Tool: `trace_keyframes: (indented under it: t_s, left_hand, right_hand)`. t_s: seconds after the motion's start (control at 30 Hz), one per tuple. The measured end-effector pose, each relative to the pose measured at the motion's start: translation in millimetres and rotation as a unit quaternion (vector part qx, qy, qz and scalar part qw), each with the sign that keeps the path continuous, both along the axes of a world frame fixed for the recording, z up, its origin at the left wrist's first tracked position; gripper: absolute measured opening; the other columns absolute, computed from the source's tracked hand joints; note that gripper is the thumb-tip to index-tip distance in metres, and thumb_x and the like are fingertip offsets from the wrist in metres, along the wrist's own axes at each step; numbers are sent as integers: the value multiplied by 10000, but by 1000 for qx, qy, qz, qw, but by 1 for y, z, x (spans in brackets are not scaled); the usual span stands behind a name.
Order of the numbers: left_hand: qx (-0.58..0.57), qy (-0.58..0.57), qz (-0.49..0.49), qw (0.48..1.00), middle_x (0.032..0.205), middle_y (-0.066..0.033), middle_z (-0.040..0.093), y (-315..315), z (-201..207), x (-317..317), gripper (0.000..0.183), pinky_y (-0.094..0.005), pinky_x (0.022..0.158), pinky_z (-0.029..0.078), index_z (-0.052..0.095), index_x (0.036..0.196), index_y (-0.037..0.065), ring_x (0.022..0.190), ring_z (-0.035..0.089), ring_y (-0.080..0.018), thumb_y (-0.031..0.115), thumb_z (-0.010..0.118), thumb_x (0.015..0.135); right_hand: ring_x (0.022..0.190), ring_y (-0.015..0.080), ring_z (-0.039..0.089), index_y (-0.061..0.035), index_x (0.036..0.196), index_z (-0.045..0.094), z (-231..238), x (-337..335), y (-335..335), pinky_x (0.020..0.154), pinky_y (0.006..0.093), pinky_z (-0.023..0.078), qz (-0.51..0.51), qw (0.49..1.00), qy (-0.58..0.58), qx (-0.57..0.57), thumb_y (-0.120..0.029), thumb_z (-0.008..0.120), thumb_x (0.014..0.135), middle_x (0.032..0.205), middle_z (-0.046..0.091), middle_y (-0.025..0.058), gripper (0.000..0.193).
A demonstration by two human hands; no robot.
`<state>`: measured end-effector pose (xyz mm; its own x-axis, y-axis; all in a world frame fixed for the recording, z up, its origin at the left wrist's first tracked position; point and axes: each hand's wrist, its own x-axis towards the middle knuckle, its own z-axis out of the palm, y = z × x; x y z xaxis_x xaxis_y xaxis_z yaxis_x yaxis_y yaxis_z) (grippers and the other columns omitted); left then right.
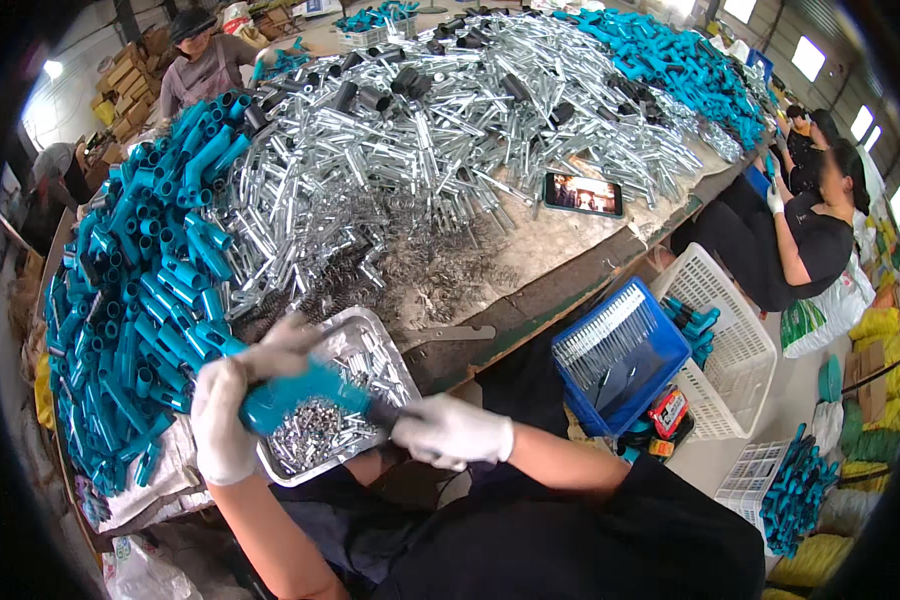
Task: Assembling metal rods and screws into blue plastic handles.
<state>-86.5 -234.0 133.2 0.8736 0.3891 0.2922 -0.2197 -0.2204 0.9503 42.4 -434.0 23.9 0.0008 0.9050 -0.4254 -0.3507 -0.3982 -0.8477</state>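
A teal plastic tubular part (305, 395) with a dark end, smeared by motion, is held between my two white-gloved hands over a metal tray (398, 352). My left hand (232, 412) grips its left end; some of the fingers are blurred. Closed around the dark end on the right is my right hand (455, 430). Beneath the part, the tray holds small shiny metal pieces (315, 432) and short metal pins (372, 362). To the left of the tray lies a heap of teal tubular parts (130, 290).
Metal tubes (440, 130) and thin springs (370, 225) cover the table beyond. A phone (583, 195) lies near its right edge. On the right stand a blue bin (625, 375) and a white crate (735, 330). Co-workers sit at right (820, 220) and far left (205, 65).
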Motion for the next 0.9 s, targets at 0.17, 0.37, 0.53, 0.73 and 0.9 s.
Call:
trace_keyframes:
  t_s: [0.17,0.37,0.53,0.73,0.9]
  left_hand:
    - [-45,125,77,988,1167,-203,685,8,-12,12,483,-357,1032,436,658,1126,-119,1075,652,-280,261,384,1007]
    - [20,107,92,990,1164,-193,688,15,-13,0,470,-322,1008,439,663,1146,-104,1086,637,-230,244,370,1027]
    - [-41,96,-1,995,1181,-223,675,7,-9,5,501,-357,1071,396,640,1160,-147,1163,617,-298,247,361,1026]
    - [27,102,27,994,1109,-235,697,32,-39,8,562,-378,1017,443,676,1093,-124,1082,653,-293,335,357,1031]
    - [-108,96,21,989,1173,-181,677,26,-36,-17,449,-329,1015,433,641,1182,-104,1156,606,-254,269,570,943]
  right_hand:
    - [395,46,417,-57,1126,595,6,-32,-11,353,233,349,156,981,44,110,-361,506,1016,582,469,-25,335]
    - [409,51,449,-35,1075,608,15,6,-11,351,224,356,-33,990,94,98,-355,480,1013,579,476,-27,350]
    - [405,86,462,-98,1104,616,-7,-16,4,383,224,394,129,974,-186,18,-401,525,996,592,491,-34,334]
    - [420,60,462,4,1161,587,-11,-18,-9,373,219,361,83,971,205,93,-421,458,1021,619,506,7,466]
    - [418,63,408,-24,1228,560,-6,11,-2,381,215,344,-14,1000,25,-9,-418,500,1014,628,471,-8,452]
